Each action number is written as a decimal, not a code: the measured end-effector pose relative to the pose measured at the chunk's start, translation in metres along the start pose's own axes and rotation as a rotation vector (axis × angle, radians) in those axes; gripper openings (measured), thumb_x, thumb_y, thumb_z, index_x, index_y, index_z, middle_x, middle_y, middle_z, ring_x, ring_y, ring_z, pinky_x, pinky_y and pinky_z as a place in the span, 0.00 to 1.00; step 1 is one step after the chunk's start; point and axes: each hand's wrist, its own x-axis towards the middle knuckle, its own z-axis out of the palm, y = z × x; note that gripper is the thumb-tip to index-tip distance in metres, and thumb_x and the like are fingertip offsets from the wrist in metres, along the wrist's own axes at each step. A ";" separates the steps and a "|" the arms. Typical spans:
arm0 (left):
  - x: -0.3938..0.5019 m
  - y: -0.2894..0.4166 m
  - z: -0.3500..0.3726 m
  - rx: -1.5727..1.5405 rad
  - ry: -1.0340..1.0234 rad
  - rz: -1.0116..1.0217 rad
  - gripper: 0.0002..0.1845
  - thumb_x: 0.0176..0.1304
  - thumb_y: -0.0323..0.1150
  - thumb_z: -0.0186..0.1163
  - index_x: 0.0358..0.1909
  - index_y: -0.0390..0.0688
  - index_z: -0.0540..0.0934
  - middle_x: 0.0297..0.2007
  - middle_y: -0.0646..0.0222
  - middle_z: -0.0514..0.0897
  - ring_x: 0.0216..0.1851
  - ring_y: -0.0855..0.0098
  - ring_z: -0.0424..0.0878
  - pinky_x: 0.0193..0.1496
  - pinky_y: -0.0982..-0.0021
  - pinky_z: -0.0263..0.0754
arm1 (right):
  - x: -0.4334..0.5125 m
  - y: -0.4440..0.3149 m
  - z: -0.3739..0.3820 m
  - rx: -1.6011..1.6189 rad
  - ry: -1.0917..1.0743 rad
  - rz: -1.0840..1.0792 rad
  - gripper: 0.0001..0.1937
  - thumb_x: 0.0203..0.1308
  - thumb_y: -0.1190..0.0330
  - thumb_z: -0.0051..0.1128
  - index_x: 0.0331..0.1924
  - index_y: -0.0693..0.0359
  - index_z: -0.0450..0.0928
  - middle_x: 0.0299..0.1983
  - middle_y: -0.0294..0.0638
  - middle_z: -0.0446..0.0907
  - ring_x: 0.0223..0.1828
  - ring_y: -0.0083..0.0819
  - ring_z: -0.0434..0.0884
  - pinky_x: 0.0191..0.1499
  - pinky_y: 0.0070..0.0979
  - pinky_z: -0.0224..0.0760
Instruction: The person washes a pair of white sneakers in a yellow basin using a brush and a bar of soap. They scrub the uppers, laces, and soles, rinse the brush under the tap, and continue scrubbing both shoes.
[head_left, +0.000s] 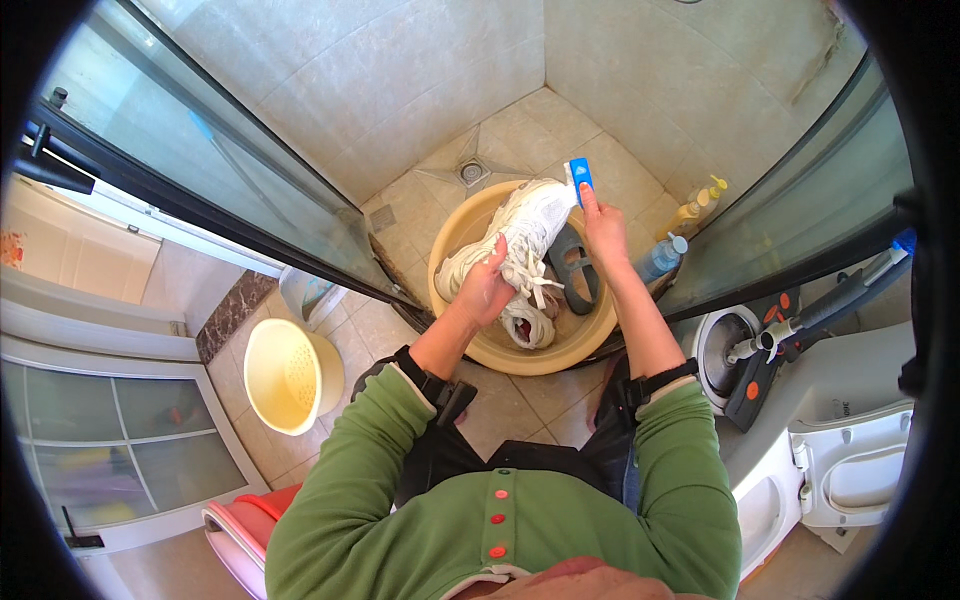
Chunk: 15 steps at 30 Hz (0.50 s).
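Over a round yellow plastic basin (540, 366), my left hand (486, 291) grips a white lace-up sneaker (517, 225) by its side, with some white foam on the fingers. My right hand (604, 229) holds a blue-backed scrub brush (580, 180), its bristles against the far end of the sneaker. A second white shoe (527, 322) lies in the basin below the held one. Beside it, near the right wall of the basin, is a dark grey slipper (576, 274).
Several pump bottles, one of them blue (661, 256), stand right of the basin. Glass shower panels flank it. A floor drain (472, 173) lies beyond. At left is a yellow perforated bucket (330, 375); at right are a spin mop bucket (724, 360) and a toilet (772, 487).
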 end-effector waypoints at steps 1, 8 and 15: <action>0.000 -0.001 -0.001 -0.037 -0.060 0.004 0.30 0.74 0.51 0.39 0.67 0.39 0.61 0.61 0.65 0.71 0.62 0.65 0.69 0.66 0.62 0.60 | -0.003 -0.001 0.002 0.001 -0.057 0.031 0.36 0.65 0.40 0.40 0.20 0.68 0.78 0.15 0.54 0.75 0.20 0.49 0.78 0.28 0.43 0.71; -0.003 0.005 -0.006 -0.048 0.069 0.005 0.31 0.74 0.51 0.38 0.67 0.39 0.60 0.62 0.64 0.70 0.62 0.65 0.68 0.65 0.60 0.60 | -0.013 -0.002 0.014 -0.293 -0.026 -0.175 0.37 0.62 0.36 0.40 0.23 0.67 0.79 0.21 0.56 0.79 0.27 0.54 0.81 0.30 0.45 0.71; -0.005 0.008 -0.006 -0.098 0.053 -0.005 0.30 0.74 0.51 0.37 0.67 0.40 0.60 0.62 0.63 0.70 0.62 0.64 0.68 0.65 0.60 0.60 | -0.026 -0.006 0.021 -0.145 -0.192 -0.281 0.36 0.64 0.40 0.41 0.23 0.69 0.79 0.23 0.62 0.78 0.30 0.57 0.81 0.36 0.45 0.74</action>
